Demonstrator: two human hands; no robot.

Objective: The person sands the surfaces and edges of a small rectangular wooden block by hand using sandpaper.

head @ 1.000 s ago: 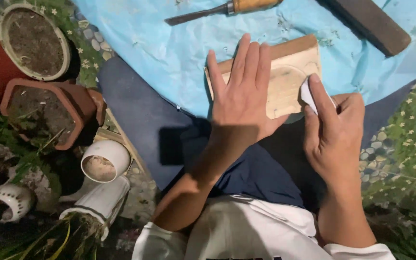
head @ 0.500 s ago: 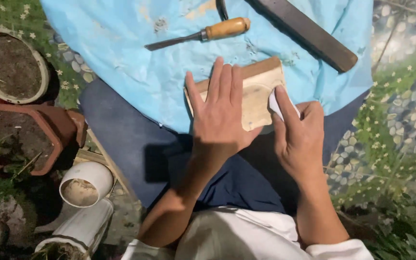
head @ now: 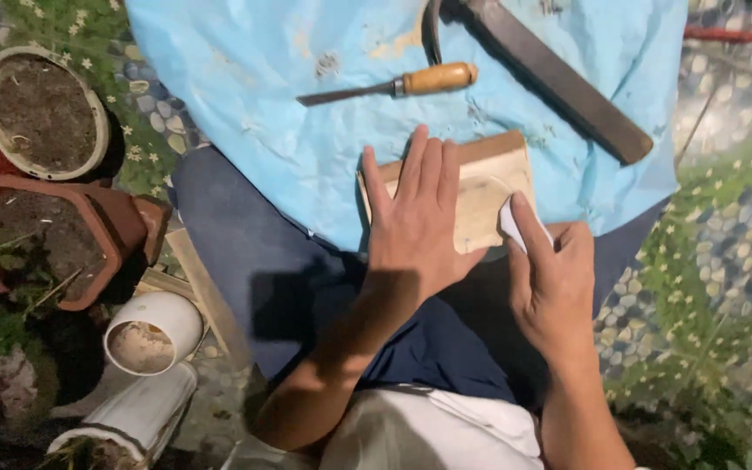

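Risk of slip: I see the left hand (head: 415,222), fingers together, flat on the wood block (head: 489,187) on the lap (centre); right hand (head: 550,278) pinches a white scrap (head: 509,221) at the block's four o'clock — could skid off.

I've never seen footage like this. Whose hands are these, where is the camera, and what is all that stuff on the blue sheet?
The camera sits on a person's head and looks down at their lap. The left hand lies flat on a pale wooden block. The right hand presses a small white piece, perhaps paper, against the block's edge. The block rests on a light blue sheet spread over the knees. Above it lie a wooden-handled chisel and a long dark bar. Soil-filled flowerpots stand to the left.
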